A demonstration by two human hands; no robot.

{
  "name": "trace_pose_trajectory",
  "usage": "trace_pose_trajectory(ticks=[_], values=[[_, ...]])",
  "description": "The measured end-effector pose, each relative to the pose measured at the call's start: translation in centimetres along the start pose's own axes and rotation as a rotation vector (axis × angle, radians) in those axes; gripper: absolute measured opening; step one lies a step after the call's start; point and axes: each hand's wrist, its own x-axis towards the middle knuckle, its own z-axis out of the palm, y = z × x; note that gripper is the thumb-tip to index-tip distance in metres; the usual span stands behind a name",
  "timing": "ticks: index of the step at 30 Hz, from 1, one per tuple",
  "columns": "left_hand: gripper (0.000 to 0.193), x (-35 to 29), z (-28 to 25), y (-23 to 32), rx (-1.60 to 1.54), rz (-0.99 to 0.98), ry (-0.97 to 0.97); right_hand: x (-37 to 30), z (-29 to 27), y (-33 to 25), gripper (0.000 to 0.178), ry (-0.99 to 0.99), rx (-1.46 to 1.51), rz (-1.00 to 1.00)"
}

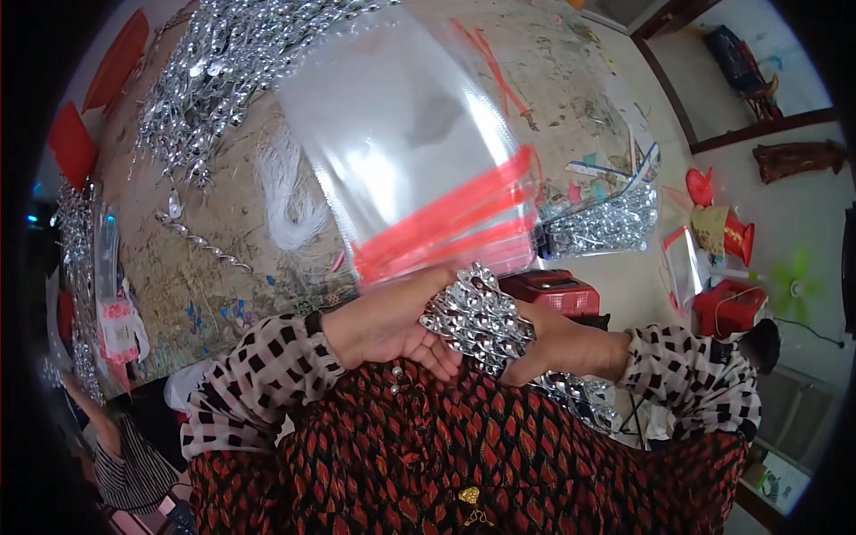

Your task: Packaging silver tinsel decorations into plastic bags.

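Close above your lap, your left hand point(383, 325) pinches the clear red-striped bags point(419, 152) upright; your right hand point(553, 343) clamps a bundle of silver chains point(477, 316) just below; a loose bag mouth may spill links; slack strands may tangle.

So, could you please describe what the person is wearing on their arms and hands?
Both arms wear long white sleeves with a black checked pattern, cuffed at the wrist: left sleeve, right sleeve. A dark band sits at the left wrist. The left hand and right hand are bare, ungloved.
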Motion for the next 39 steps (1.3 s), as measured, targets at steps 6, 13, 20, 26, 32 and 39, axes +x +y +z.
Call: trace_pose_trajectory(ticks=[6, 13, 20, 26, 32, 39], values=[[0.047, -2.3, 0.2, 1.9, 0.243, 0.093, 0.271, 0.9, -1.2, -0.1, 0.075, -0.101, -0.040, 0.008], [0.034, 2.1, -5.0, 5.3, 1.813, 1.127, 1.015, 1.3, -2.0, 0.2, 0.075, -0.130, 0.108, -0.049], [0.041, 2.7, -4.9, 6.0, 1.870, 0.854, 1.091, 1.7, -2.3, -0.2, 0.075, -0.140, 0.052, -0.042], [0.043, 3.1, -4.2, 6.5, 1.886, 0.931, 1.120, 1.7, -1.5, -1.5, 0.059, -0.105, 0.046, -0.043], [0.034, 3.7, -4.6, 6.6, 1.863, 0.965, 1.114, 2.2, -1.7, -1.3, 0.061, -0.107, 0.027, -0.022], [0.038, 3.7, -4.7, 7.1, 1.970, 0.953, 1.127, 1.7, -1.4, -2.2, 0.064, -0.109, 0.015, 0.007]])
